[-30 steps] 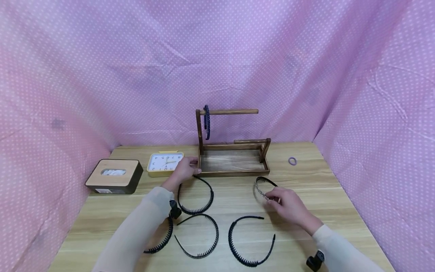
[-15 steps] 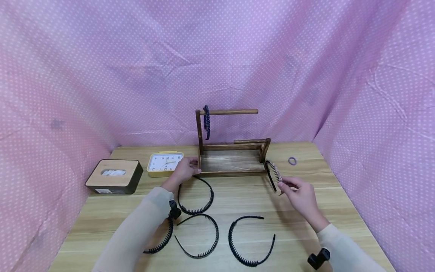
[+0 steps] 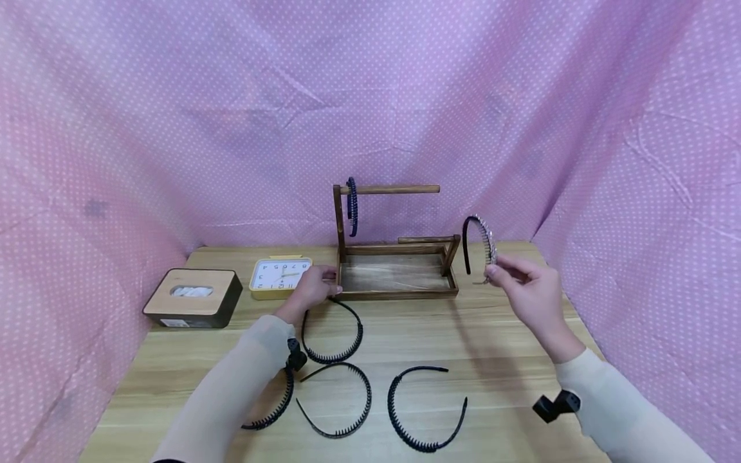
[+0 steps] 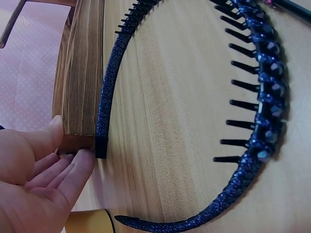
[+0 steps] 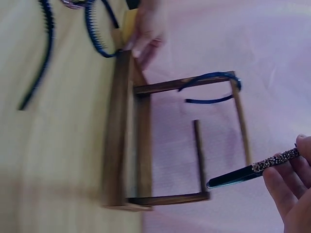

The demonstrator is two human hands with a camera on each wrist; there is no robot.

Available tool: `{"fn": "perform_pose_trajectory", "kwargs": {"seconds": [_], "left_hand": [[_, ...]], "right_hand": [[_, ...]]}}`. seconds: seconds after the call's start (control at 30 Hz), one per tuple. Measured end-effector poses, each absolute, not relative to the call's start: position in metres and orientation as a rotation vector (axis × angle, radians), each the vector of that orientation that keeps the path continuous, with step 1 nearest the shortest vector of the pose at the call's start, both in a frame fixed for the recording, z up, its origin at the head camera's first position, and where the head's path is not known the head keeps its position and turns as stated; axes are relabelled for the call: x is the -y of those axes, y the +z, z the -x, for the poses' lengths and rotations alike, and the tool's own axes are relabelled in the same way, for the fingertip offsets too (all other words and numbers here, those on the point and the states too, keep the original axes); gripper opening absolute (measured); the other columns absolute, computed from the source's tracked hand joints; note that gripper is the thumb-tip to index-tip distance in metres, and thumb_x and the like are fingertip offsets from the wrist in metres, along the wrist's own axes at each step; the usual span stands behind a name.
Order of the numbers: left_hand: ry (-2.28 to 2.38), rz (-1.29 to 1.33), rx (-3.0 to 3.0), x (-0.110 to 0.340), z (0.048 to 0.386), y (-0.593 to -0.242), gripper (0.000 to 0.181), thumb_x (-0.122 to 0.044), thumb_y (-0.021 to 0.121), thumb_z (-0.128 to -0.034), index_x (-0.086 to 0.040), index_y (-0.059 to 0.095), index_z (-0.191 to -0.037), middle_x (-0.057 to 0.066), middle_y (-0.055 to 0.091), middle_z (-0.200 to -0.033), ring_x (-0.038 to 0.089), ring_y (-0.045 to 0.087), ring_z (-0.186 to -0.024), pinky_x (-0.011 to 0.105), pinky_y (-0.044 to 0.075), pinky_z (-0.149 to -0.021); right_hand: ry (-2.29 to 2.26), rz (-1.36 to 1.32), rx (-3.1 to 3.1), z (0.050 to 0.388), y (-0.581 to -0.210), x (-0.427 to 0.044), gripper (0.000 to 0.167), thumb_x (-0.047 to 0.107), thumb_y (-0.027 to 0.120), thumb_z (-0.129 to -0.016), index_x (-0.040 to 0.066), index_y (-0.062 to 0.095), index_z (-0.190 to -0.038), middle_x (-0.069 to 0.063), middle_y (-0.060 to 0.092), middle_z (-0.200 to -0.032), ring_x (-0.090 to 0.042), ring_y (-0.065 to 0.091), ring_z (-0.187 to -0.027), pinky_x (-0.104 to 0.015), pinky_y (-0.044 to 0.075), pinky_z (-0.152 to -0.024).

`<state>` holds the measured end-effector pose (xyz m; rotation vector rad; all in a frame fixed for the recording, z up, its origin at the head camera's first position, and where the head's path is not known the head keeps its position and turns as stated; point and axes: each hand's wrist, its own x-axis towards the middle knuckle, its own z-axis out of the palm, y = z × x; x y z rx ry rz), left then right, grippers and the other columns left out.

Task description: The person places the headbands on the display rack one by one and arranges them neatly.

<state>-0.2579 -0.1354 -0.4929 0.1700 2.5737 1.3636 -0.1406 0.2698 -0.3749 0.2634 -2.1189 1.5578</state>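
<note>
My right hand (image 3: 535,296) pinches a black toothed headband (image 3: 491,241), its outer band covered in sparkly beads, and holds it upright in the air to the right of a brown wooden rack (image 3: 399,296). In the right wrist view, thumb and fingers grip the beaded part while the plain black end points toward the rack. My left hand (image 3: 315,287) holds the rack's left front corner, with thumb and fingers on either side of it in the left wrist view. A dark blue headband (image 3: 353,209) hangs at the left of the rack's upper bar (image 3: 399,190).
Several headbands lie on the table, including a black one (image 3: 396,411), a thinner one (image 3: 369,399) and a glittery blue one (image 4: 265,97) close to my left hand. A yellow clock (image 3: 280,276) and a tissue box (image 3: 193,299) stand left. A short lower bar (image 3: 425,240) is on the rack's right.
My right hand has lifted the beaded headband off the table area, moving up, back and to the right, and turned it upright. The left hand has stayed at the rack's corner.
</note>
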Motion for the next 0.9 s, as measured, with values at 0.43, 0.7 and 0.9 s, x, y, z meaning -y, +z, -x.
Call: {"fn": "perform_pose_trajectory", "kwargs": {"seconds": [0.43, 0.7, 0.9], "left_hand": [[1.310, -0.192, -2.591, 0.134, 0.256, -0.486, 0.054, -0.005, 0.073, -0.0932, 0.007, 0.054, -0.142, 0.025, 0.062, -0.137, 0.039, 0.061, -0.126, 0.045, 0.055, -0.103], [1.298, -0.148, -2.594, 0.133, 0.256, -0.484, 0.053, -0.005, 0.073, -0.0929, 0.004, 0.054, -0.142, 0.022, 0.063, -0.137, 0.037, 0.061, -0.125, 0.044, 0.055, -0.102], [1.318, -0.126, -2.576, 0.130, 0.254, -0.484, 0.055, -0.004, 0.073, -0.0932, 0.005, 0.053, -0.144, 0.023, 0.062, -0.138, 0.037, 0.061, -0.125, 0.041, 0.058, -0.097]], "right_hand": [[1.730, -0.121, 1.994, 0.214, -0.336, -0.243, 0.029, 0.004, 0.080, -0.088, -0.010, 0.073, -0.113, 0.001, 0.080, -0.088, -0.006, 0.075, -0.071, -0.022, 0.062, -0.071], [1.778, -0.023, 2.020, 0.254, -0.349, -0.219, 0.030, 0.005, 0.081, -0.088, -0.007, 0.074, -0.114, -0.009, 0.079, -0.099, -0.006, 0.074, -0.073, -0.023, 0.062, -0.070], [1.777, -0.019, 2.083, 0.266, -0.357, -0.191, 0.029, 0.006, 0.079, -0.090, -0.008, 0.074, -0.114, -0.027, 0.074, -0.108, -0.006, 0.073, -0.070, -0.024, 0.063, -0.069]]}}
